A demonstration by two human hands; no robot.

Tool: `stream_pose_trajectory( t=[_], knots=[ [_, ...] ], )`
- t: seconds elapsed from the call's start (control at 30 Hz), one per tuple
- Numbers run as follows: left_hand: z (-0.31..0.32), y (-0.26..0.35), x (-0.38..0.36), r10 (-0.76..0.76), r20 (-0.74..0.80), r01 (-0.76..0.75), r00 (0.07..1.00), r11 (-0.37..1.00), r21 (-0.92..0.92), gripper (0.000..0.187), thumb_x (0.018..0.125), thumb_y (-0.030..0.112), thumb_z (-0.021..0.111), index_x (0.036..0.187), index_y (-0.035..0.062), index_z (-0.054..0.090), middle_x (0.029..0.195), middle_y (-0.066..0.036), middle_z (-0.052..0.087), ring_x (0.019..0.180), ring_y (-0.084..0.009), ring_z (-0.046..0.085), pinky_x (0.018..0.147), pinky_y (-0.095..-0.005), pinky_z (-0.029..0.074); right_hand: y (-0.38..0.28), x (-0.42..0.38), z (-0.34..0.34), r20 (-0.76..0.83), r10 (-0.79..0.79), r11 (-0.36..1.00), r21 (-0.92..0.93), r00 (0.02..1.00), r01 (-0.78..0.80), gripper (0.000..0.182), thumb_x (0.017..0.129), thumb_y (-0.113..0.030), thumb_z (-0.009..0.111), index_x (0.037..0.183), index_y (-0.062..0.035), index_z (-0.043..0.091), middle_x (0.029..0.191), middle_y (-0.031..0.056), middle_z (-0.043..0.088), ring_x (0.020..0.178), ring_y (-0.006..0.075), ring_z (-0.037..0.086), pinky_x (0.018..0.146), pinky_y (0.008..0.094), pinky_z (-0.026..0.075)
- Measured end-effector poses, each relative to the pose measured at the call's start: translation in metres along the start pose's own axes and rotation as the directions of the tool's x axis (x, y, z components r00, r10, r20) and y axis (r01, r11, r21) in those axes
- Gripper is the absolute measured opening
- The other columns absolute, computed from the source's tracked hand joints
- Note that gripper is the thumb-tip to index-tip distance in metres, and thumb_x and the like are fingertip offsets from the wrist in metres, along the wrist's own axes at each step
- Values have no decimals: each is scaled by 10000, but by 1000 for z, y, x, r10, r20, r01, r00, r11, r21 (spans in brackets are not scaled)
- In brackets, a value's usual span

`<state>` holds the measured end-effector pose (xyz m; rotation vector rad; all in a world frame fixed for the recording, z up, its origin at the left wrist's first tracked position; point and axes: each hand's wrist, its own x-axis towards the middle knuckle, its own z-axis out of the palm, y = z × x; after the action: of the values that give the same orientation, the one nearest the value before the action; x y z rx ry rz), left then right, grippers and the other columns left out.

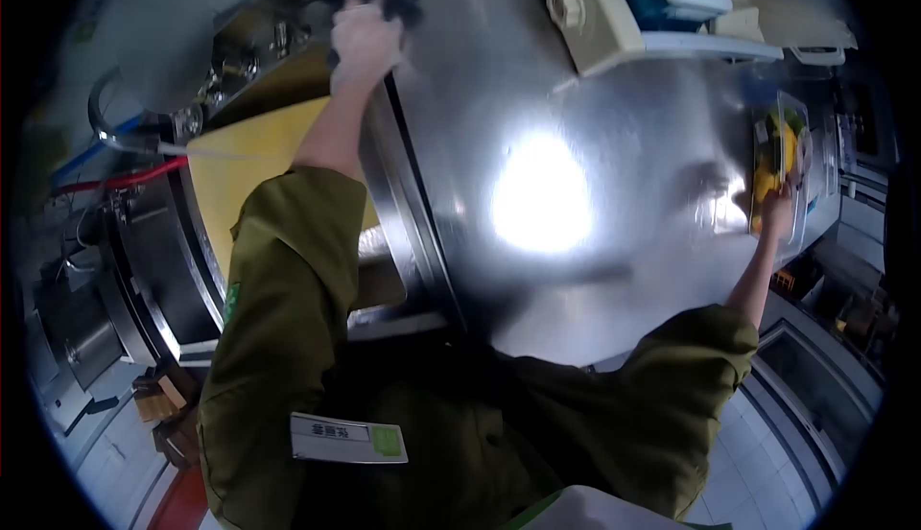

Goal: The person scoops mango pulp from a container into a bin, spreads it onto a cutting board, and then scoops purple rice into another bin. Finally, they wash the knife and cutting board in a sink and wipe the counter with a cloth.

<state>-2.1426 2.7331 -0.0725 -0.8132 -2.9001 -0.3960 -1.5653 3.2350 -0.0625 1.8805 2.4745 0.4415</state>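
Note:
My left hand [367, 43], stretched forward at the back of the counter, looks pale and smeared, perhaps in a thin glove. Its fingers are closed around a dark, cloth-like thing [403, 4] whose kind is too blurred to make out. Far to the right, my right hand [775, 212] grips the near side of a clear plastic container [798, 108]. Yellow fruit [765, 185] and something green show inside it. The fingertips of that hand are partly hidden.
A yellow board [249, 156] lies left of the steel counter [480, 89], near metal taps [187, 122] and a red hose [129, 181]. A cream-coloured machine [600, 12] with a knob stands at the back. Steel pots [86, 338] sit at far left.

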Motion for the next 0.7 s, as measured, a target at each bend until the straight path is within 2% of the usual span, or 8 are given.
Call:
stream_pose_trajectory(
  t=[0.2,0.4,0.43,0.5,0.53,0.57,0.67,0.7],
  knots=[
    [-15,-15,-101,-117,39,123,992,953,-278,512,793,328,557,1291,227,499,1111,-214,538,1058,-369,514,940,-415,404,-14,-30,-17,2,-33,995,98,999,32,506,865,-353,453,1339,-176,439,1096,160,624,933,299,639,824,434,502],
    [-40,-6,-237,207,158,-163,965,954,-251,614,747,280,604,1335,206,442,1007,-213,489,1004,-357,467,885,-434,372,-27,-86,-46,-286,-16,946,306,958,107,510,788,-330,564,1235,-87,534,1014,221,620,909,385,607,800,445,479],
    [-53,0,-266,228,281,-165,932,959,-233,665,728,286,620,1354,204,410,1003,-204,480,1006,-352,453,891,-439,358,-31,-101,-42,-427,-2,925,343,904,164,511,763,-318,584,1208,-70,550,922,235,636,834,396,620,763,456,489],
    [-60,-3,-323,343,333,-291,878,936,-197,810,680,296,666,1408,210,320,960,-159,461,973,-313,435,873,-436,346,-60,-151,-67,-321,3,899,416,947,138,481,761,-299,579,1150,-17,577,943,233,634,868,380,616,796,443,478],
    [-63,-2,-340,322,533,-295,783,945,-138,888,640,300,702,1423,229,291,918,-138,448,913,-277,436,846,-429,346,-66,-168,-60,-440,-38,889,395,897,231,461,761,-282,580,1138,-18,584,972,225,631,900,369,608,818,434,468],
    [-82,-1,-354,403,524,-379,750,912,-159,806,653,280,716,1381,204,380,907,-104,517,934,-252,479,837,-408,386,-70,-185,-55,-552,-78,876,359,830,322,441,761,-266,580,1127,-20,591,1001,217,628,931,358,601,841,426,459],
    [-83,-28,-373,720,249,-608,648,686,-400,723,611,160,710,1298,210,492,856,-62,533,843,-238,505,782,-357,412,-109,-259,-96,-482,-25,855,445,876,269,424,758,-208,596,1135,-15,582,1050,198,621,978,343,587,879,407,443],
    [-90,-37,-370,806,252,-670,535,587,-454,741,633,117,679,1330,198,442,857,-77,551,863,-248,521,775,-369,430,-116,-273,-98,-473,-12,843,470,881,264,420,756,-195,603,1136,-15,581,1047,194,624,975,337,592,882,400,444]
  ],
)
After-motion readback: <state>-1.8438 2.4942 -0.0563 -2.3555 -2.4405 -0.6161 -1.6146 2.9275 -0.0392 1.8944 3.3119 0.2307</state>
